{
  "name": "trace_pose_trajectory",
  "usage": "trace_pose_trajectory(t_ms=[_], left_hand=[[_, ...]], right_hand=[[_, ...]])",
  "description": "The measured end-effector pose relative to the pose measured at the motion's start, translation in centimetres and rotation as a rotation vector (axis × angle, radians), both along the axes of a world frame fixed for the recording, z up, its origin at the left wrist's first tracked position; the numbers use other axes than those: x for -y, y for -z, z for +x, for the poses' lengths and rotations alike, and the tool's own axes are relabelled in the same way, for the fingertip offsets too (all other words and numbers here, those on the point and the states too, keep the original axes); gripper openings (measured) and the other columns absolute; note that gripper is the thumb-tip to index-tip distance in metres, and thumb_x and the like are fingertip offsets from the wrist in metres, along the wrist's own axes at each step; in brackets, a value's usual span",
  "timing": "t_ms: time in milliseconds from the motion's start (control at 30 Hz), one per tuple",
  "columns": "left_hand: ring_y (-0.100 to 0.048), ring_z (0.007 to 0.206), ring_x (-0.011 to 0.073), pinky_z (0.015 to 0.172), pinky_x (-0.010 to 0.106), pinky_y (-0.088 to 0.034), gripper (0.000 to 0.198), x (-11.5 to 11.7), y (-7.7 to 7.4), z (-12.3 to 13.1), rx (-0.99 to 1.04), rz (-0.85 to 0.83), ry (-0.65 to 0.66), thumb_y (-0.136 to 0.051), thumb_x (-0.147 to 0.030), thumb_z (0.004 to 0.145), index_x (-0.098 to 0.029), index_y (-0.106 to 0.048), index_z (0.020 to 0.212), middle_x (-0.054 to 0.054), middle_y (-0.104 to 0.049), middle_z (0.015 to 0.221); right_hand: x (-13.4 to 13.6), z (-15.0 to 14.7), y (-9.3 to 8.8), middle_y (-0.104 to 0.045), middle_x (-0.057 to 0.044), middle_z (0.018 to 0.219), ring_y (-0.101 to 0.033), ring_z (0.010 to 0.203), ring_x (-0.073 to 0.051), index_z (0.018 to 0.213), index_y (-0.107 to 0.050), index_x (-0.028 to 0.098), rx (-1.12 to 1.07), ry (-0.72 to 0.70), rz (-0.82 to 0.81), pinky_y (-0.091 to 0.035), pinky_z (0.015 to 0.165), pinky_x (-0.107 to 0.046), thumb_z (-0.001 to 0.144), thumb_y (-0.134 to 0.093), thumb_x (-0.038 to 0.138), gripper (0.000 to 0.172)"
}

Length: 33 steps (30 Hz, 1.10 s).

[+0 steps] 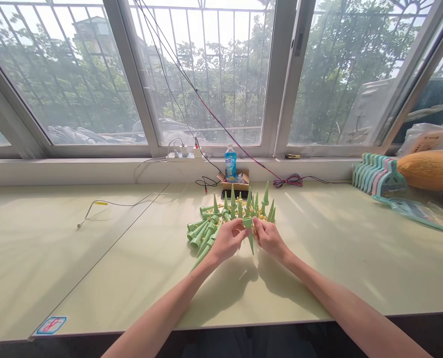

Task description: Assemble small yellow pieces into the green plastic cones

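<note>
Above the table I hold a green plastic watering spike (pixel 247 223), its wide collar up and its pointed tip down. My left hand (pixel 229 240) is closed around its left side, thumb across the front. At its right side my right hand (pixel 270 239) is closed in a pinch; whatever lies between those fingertips is hidden. Just behind both hands, several similar green spikes (pixel 232 196) stand point up, with small yellow pieces (pixel 263 217) among them. To the left of my left hand, more green spikes (pixel 202 232) lie in a loose heap.
Behind the spikes are a dark phone (pixel 236 194) and a small carton (pixel 224 178) with a blue bottle (pixel 230 163). A coiled cable (pixel 288 181) lies by the sill. Pastel dustpan-shaped items (pixel 380 174) and an orange cushion-like object (pixel 428 170) sit far right. A white cable (pixel 113 203) crosses the left.
</note>
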<state>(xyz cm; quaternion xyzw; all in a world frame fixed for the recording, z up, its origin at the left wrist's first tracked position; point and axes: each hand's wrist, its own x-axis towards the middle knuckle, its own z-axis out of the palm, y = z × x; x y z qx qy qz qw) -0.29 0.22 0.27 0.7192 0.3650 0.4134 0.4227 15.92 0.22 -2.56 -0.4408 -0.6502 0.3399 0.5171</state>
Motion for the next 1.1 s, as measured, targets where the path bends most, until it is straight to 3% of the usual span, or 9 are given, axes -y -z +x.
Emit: trace_pose_trajectory(t_ms=[100, 167, 300, 400, 633, 1100], left_hand=[[-0.043, 0.038, 0.0065, 0.038, 0.020, -0.030, 0.035, -0.15, 0.13, 0.06, 0.049, -0.086, 0.025, -0.061, -0.045, 0.085, -0.018, -0.044, 0.070, -0.007, -0.044, 0.054], [-0.043, 0.036, 0.0062, 0.037, 0.021, -0.030, 0.035, -0.26, 0.26, 0.09, 0.083, -0.147, 0.013, -0.063, -0.047, 0.083, -0.018, -0.048, 0.075, -0.008, -0.045, 0.055], [-0.040, 0.034, 0.0057, 0.041, 0.022, -0.034, 0.047, -0.37, 0.35, 0.06, 0.116, -0.249, -0.037, -0.064, -0.049, 0.083, -0.011, -0.055, 0.109, -0.006, -0.054, 0.056], [-0.038, 0.033, 0.0065, 0.041, 0.022, -0.032, 0.056, -0.39, 0.30, 0.04, 0.121, -0.285, -0.031, -0.063, -0.048, 0.085, -0.007, -0.052, 0.120, -0.007, -0.051, 0.048], [-0.041, 0.033, 0.0062, 0.035, 0.020, -0.027, 0.053, -0.42, 0.28, 0.14, 0.155, -0.369, 0.011, -0.062, -0.051, 0.084, -0.008, -0.057, 0.114, 0.001, -0.063, 0.057], [-0.030, 0.036, 0.0016, 0.039, 0.019, -0.018, 0.052, -0.25, -0.09, -0.10, 0.250, -0.552, 0.087, -0.073, -0.053, 0.074, -0.008, -0.065, 0.100, 0.001, -0.057, 0.058]], right_hand=[[-0.09, 0.03, 0.09, -0.034, 0.005, 0.050, -0.029, 0.042, -0.009, 0.062, -0.033, 0.022, -0.032, -0.038, -0.019, -0.026, 0.042, -0.026, 0.095, -0.038, 0.062, 0.052], [-0.07, 0.07, 0.06, -0.035, 0.006, 0.051, -0.030, 0.042, -0.009, 0.064, -0.035, 0.022, -0.028, -0.054, -0.026, -0.026, 0.042, -0.025, 0.095, -0.039, 0.062, 0.051], [0.12, 0.12, -0.13, -0.039, 0.005, 0.053, -0.034, 0.043, -0.009, 0.066, -0.037, 0.022, 0.003, -0.065, -0.018, -0.028, 0.043, -0.025, 0.094, -0.042, 0.060, 0.048], [0.20, 0.15, -0.19, -0.043, 0.004, 0.055, -0.037, 0.045, -0.010, 0.066, -0.039, 0.021, 0.044, -0.062, 0.001, -0.029, 0.043, -0.024, 0.095, -0.043, 0.057, 0.046], [0.28, 0.30, -0.34, -0.045, 0.003, 0.053, -0.039, 0.049, -0.011, 0.063, -0.041, 0.020, 0.130, -0.029, 0.049, -0.031, 0.048, -0.024, 0.096, -0.044, 0.049, 0.044], [0.51, 0.43, -0.76, -0.042, 0.002, 0.055, -0.035, 0.052, -0.011, 0.060, -0.041, 0.020, 0.293, 0.030, 0.185, -0.029, 0.051, -0.026, 0.097, -0.041, 0.049, 0.047]])
